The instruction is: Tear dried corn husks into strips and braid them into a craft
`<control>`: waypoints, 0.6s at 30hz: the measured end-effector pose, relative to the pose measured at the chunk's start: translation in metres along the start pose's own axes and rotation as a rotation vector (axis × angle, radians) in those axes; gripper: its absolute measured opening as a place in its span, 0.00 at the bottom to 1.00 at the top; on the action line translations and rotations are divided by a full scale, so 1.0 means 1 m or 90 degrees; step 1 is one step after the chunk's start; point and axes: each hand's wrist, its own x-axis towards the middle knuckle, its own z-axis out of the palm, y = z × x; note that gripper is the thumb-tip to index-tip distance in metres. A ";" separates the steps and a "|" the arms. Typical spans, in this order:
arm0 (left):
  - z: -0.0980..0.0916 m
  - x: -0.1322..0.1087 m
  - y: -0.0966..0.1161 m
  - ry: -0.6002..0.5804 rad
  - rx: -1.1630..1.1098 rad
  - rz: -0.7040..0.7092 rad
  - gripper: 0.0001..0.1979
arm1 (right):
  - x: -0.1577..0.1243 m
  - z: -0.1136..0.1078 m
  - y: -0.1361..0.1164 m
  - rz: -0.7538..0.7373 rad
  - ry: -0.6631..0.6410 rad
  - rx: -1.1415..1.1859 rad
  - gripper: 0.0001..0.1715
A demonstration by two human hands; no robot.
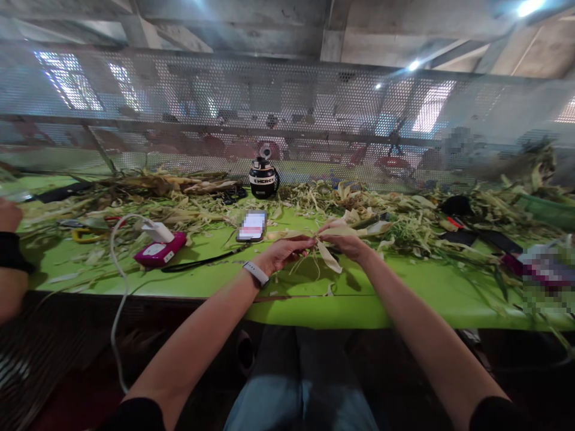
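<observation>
Viewing from the head: our only view; we set the clock's centre on the husk where our fingertips meet.
Pale husk strips (330, 257): gathered between our hands over the green tabletop (309, 311); one broad piece droops towards five o'clock and thin strands trail towards seven. Whether those ends touch the tabletop, we cannot tell.
Left hand (290, 249): at nine o'clock, white wristband (256, 273) behind it, thumb and fingers pinching the gathered part.
Right hand (345, 242): at three o'clock, fingers curled in and pinching the same part from the other side; its thumb is too hidden for us to describe.
Husk feel: we judge it very light, papery and bendable, with little slip, yet apt to split along the grain.
Husk grip: we would hold it where the strips come together, using fingertips alone; the thin strands look too weak to pull on.
Husk scraps (417, 218): a loose heap between two and three o'clock, near our right hand.
Phone (251, 226): between nine and ten o'clock, lying flat near our left hand.
Black bottle (264, 182): upright at ten o'clock, beyond the phone.
Magenta box (160, 251): well apart at nine o'clock, a white cable (117, 305) beside it.
Co-worker's hand (9, 214): far out at nine o'clock, cut by the edge.
</observation>
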 end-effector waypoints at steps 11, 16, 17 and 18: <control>-0.002 0.002 -0.002 -0.023 -0.022 0.012 0.11 | -0.001 0.002 -0.003 -0.006 0.012 -0.006 0.16; 0.000 0.001 0.002 -0.027 -0.065 -0.023 0.05 | 0.001 0.001 -0.001 0.033 -0.053 0.041 0.17; 0.001 0.000 0.003 -0.023 -0.078 -0.034 0.05 | 0.002 0.001 0.000 0.041 -0.054 0.047 0.17; 0.002 0.000 0.004 -0.018 -0.089 -0.042 0.04 | 0.003 0.001 0.001 0.045 -0.049 0.052 0.17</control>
